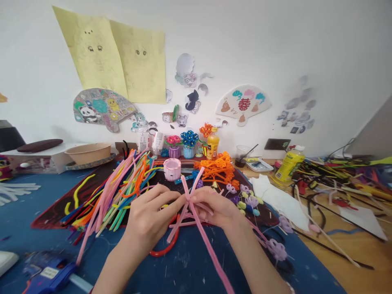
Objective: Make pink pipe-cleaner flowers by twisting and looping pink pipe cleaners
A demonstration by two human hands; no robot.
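Several pink pipe cleaners [204,241] cross at one point between my fingertips, their ends fanning out upward and downward. My left hand [150,216] pinches them at the crossing from the left. From the right, my right hand [216,206] grips the same bunch with thumb and fingers closed. One long strand runs down toward the front edge of the view. Below my left hand lies a red ring-shaped piece [167,250], partly hidden by the hand. Just behind the fingertips stands a small pink round pot [172,169].
Loose coloured pipe cleaners [114,192] are heaped at the left on a dark mat. Orange pipe-cleaner flowers [219,169] and purple ones [277,249] lie right. A blue glue gun [53,272] rests front left. Yellow bottles [288,163] and a plastic cup [243,155] stand behind.
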